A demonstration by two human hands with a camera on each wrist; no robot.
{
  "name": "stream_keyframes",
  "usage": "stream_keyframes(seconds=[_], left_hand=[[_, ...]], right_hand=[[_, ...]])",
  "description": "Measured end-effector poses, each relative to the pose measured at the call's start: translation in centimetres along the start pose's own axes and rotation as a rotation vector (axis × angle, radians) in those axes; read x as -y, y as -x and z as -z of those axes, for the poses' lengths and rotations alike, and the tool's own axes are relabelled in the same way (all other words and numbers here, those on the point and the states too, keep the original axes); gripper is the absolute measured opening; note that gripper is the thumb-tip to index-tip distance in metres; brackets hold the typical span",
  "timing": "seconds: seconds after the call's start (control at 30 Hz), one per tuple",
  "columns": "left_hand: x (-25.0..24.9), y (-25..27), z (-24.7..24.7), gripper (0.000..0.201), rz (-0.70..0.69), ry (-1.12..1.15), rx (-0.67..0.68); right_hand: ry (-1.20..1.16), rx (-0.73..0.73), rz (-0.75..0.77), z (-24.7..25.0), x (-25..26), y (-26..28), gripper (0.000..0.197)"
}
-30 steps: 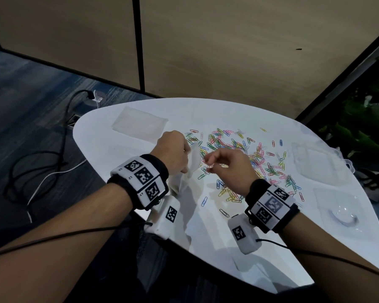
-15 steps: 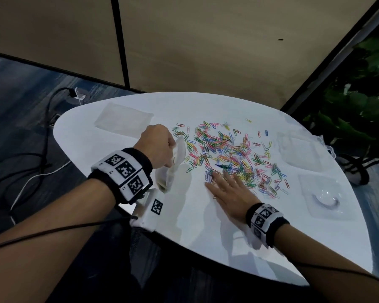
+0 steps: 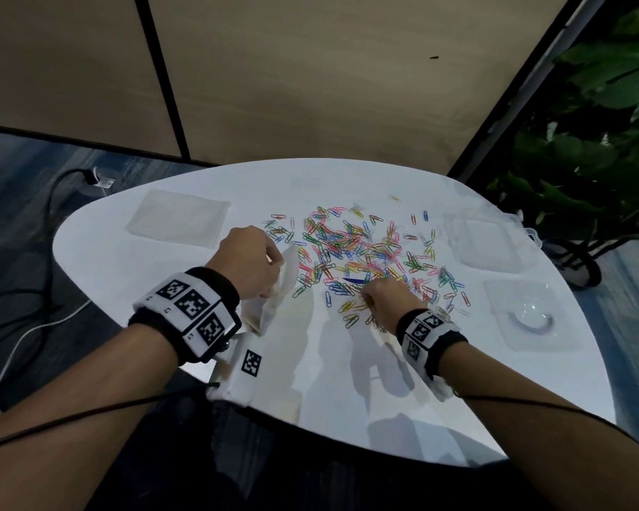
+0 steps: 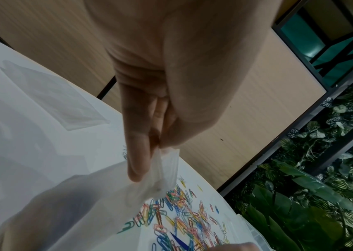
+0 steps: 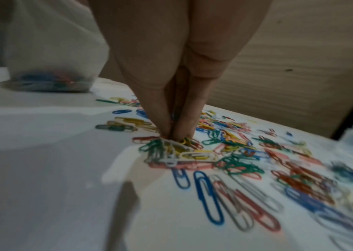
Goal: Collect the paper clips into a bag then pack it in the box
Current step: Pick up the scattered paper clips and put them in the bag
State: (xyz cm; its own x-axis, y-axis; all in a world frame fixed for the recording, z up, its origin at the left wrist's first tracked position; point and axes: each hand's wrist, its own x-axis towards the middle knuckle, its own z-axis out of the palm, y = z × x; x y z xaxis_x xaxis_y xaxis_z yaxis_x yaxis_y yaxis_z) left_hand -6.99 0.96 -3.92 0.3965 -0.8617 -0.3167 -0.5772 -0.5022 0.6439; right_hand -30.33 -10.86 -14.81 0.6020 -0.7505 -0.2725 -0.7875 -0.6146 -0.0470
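Note:
Coloured paper clips point(image 3: 362, 248) lie scattered over the middle of the white table point(image 3: 310, 370). My left hand point(image 3: 251, 263) pinches the rim of a clear plastic bag point(image 3: 277, 293) and holds it upright; the pinch shows in the left wrist view point(image 4: 160, 163). The bag point(image 5: 53, 56) has several clips in its bottom. My right hand point(image 3: 380, 300) is at the near edge of the pile, fingertips point(image 5: 167, 125) bunched together on a small clump of clips point(image 5: 171, 151) on the tabletop.
A flat clear bag point(image 3: 179, 223) lies at the back left. Two clear plastic box pieces sit at the right: one point(image 3: 484, 241) farther back, one point(image 3: 528, 315) nearer. Cables trail on the floor left of the table. Plants stand at the right.
My right hand left the bag mouth, went down flat on the table beside the pile, and now has its fingers bunched on a clump of clips. The left hand keeps holding the bag.

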Motion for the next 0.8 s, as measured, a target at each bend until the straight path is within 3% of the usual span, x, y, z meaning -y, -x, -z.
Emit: stream_keyframes(seconds=[0.13, 0.23, 0.33, 0.43, 0.5, 0.6, 0.67, 0.8], left_hand=[[-0.4, 0.3, -0.3, 0.018, -0.02, -0.013, 0.04], [-0.6, 0.5, -0.6, 0.019, -0.026, -0.027, 0.058], [-0.7, 0.6, -0.9, 0.019, -0.033, -0.035, 0.061], [-1.0, 0.5, -1.2, 0.019, -0.024, -0.023, 0.066], [-1.2, 0.6, -1.4, 0.02, -0.034, -0.017, 0.064], [-1.4, 0.7, -1.5, 0.018, -0.065, -0.032, 0.047], [-1.3, 0.7, -1.5, 0.019, -0.069, -0.034, 0.037], [-0.9, 0.6, -1.3, 0.022, -0.055, -0.028, 0.028]], right_hand=[[-0.375, -0.018, -0.276, 1.3, -2.2, -0.4, 0.012], [-0.83, -0.008, -0.455, 2.7, -3.3, -0.3, 0.006], [-1.431, -0.041, -0.424, 5.3, -1.5, 0.0, 0.013], [-1.747, 0.024, -0.27, 7.8, 2.3, 0.6, 0.014], [-1.781, 0.062, -0.213, 8.3, 4.9, 1.0, 0.01], [-1.566, 0.079, -0.169, 7.5, 7.8, 1.3, 0.008], [-1.415, 0.091, -0.128, 7.0, 9.0, 1.5, 0.012], [-1.354, 0.111, -0.057, 7.5, 9.0, 1.9, 0.022]])
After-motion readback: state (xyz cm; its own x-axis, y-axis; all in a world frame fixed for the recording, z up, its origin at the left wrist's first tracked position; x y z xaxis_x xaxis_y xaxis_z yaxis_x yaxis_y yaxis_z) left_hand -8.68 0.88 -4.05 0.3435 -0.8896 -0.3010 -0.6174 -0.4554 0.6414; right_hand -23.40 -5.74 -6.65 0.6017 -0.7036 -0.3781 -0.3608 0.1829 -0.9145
